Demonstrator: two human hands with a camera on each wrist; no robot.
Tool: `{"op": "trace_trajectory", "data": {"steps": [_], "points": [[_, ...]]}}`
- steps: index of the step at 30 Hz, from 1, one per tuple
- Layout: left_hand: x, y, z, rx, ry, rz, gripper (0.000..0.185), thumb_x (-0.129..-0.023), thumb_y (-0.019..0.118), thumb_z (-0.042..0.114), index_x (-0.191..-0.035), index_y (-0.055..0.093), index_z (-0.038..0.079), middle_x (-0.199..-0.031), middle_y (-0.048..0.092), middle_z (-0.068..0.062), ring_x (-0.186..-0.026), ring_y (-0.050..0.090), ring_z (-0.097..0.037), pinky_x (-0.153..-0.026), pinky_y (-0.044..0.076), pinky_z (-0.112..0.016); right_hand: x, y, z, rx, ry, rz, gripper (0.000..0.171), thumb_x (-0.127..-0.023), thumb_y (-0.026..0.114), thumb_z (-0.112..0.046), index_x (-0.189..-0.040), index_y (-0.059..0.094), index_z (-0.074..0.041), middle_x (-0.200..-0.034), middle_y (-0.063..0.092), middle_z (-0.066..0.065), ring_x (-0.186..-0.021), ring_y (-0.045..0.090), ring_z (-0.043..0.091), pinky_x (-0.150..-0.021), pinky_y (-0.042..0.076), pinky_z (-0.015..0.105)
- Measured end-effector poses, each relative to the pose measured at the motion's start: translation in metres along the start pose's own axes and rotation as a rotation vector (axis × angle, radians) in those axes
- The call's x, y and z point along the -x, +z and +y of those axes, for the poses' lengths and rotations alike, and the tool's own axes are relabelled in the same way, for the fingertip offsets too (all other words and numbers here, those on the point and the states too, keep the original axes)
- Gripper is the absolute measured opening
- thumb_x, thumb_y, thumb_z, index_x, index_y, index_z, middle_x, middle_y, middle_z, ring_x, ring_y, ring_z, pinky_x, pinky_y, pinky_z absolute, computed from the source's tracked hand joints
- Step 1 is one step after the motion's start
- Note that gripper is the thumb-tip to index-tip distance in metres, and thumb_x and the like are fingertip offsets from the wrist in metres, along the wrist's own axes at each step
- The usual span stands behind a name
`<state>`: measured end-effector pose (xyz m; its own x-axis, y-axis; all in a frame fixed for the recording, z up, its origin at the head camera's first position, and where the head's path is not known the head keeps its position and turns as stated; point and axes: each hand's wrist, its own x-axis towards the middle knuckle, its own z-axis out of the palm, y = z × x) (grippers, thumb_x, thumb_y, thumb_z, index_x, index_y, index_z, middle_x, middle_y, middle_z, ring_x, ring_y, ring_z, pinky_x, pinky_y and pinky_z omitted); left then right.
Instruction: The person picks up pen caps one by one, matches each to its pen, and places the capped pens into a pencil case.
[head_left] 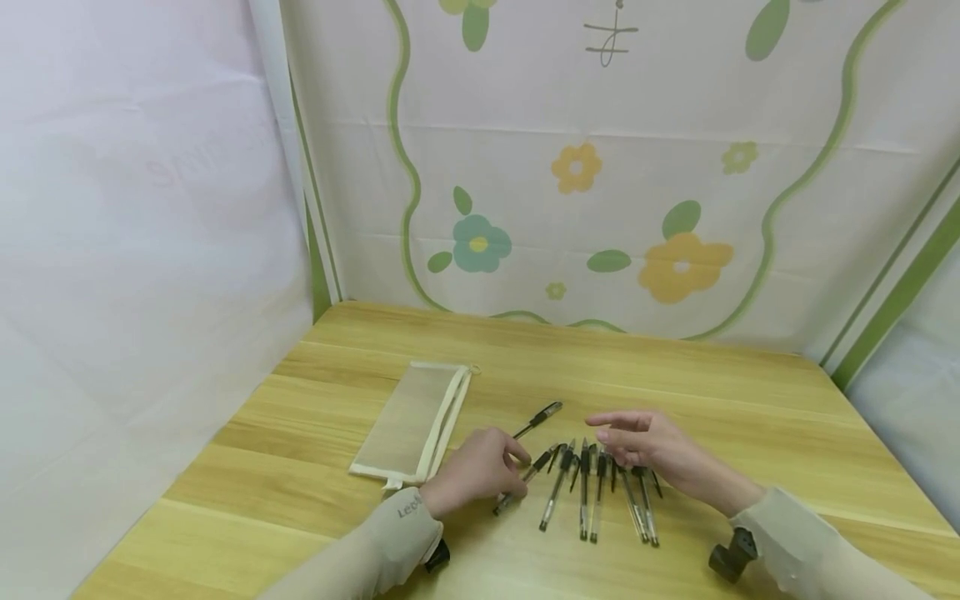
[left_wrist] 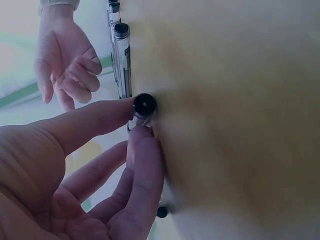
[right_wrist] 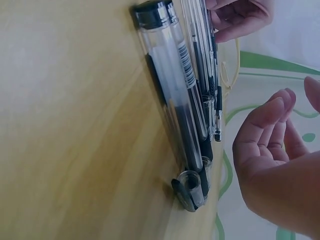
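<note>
My left hand (head_left: 480,473) pinches a clear-barrelled black gel pen (head_left: 543,459) between thumb and fingers, low at the left end of a row. In the left wrist view the held pen's black end cap (left_wrist: 145,105) points at the camera. Several similar pens (head_left: 584,492) lie side by side to its right, clips and caps facing away from me. Over the right part of this row hovers my right hand (head_left: 656,448), index finger extended and the others loosely bent, holding nothing. Another black pen (head_left: 542,414) lies slanted beyond my left hand, partly hidden by it.
A cream mesh zip pouch (head_left: 408,421) lies flat on the wooden table (head_left: 300,467), left of the pens and close to my left hand. White fabric walls stand at the sides, and a flower-printed cloth (head_left: 525,208) hangs along the back edge.
</note>
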<state>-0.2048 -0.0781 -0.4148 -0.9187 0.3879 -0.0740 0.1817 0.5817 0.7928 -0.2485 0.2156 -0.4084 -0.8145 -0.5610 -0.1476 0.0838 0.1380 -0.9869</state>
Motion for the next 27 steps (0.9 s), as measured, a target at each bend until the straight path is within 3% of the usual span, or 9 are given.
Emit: {"op": "trace_trajectory", "data": {"steps": [2,5,11,18,21,27], "points": [[-0.001,0.0,0.0,-0.047,0.012,0.003,0.034,-0.068,0.082,0.003,-0.101,0.077,0.008,-0.084,0.072,0.003,-0.066,0.061,-0.007,-0.058,0.051,-0.026,0.0,0.0,0.001,-0.013,-0.007,-0.015,0.048,-0.098,0.061,-0.016,-0.139,0.048,0.004,-0.081,0.059,0.003,-0.074,0.055,0.013,-0.072,0.05,0.029],[-0.001,-0.001,-0.001,-0.024,0.013,-0.009,0.033,-0.069,0.081,0.001,-0.101,0.077,0.007,-0.091,0.073,-0.002,-0.068,0.063,-0.006,-0.057,0.053,-0.026,0.0,-0.001,0.002,-0.027,-0.02,-0.029,0.047,-0.098,0.061,-0.014,-0.14,0.047,0.004,-0.081,0.06,0.003,-0.075,0.055,0.012,-0.07,0.05,0.027],[-0.001,-0.004,-0.008,0.151,-0.031,-0.04,0.031,-0.074,0.079,-0.002,-0.104,0.075,0.004,-0.093,0.073,-0.006,-0.065,0.067,-0.015,-0.057,0.056,-0.03,0.0,-0.002,0.005,-0.055,-0.018,-0.035,0.047,-0.098,0.061,-0.014,-0.139,0.047,0.005,-0.083,0.06,0.003,-0.076,0.056,0.012,-0.07,0.05,0.025],[-0.002,-0.011,-0.012,0.323,-0.085,-0.051,0.029,-0.082,0.075,0.002,-0.11,0.074,0.005,-0.08,0.07,-0.008,-0.063,0.067,-0.024,-0.059,0.058,-0.036,0.0,-0.001,0.007,-0.042,-0.01,-0.017,0.047,-0.098,0.062,-0.015,-0.138,0.048,0.005,-0.084,0.061,0.003,-0.076,0.056,0.012,-0.07,0.05,0.026],[-0.002,-0.015,-0.013,0.367,-0.088,-0.039,0.028,-0.083,0.076,0.005,-0.11,0.074,0.007,-0.082,0.07,-0.01,-0.066,0.067,-0.025,-0.061,0.058,-0.037,0.0,0.003,0.004,0.013,-0.001,0.025,0.051,-0.096,0.065,-0.018,-0.137,0.049,0.006,-0.081,0.06,0.005,-0.073,0.055,0.013,-0.068,0.049,0.026],[-0.007,-0.032,-0.01,0.462,-0.028,-0.021,0.031,-0.086,0.074,0.008,-0.117,0.071,0.007,-0.095,0.07,-0.018,-0.076,0.068,-0.031,-0.066,0.058,-0.038,-0.005,0.025,-0.009,0.212,0.017,0.167,0.053,-0.087,0.077,-0.022,-0.13,0.059,0.005,-0.086,0.066,0.018,-0.069,0.06,0.025,-0.063,0.055,0.038]]}}
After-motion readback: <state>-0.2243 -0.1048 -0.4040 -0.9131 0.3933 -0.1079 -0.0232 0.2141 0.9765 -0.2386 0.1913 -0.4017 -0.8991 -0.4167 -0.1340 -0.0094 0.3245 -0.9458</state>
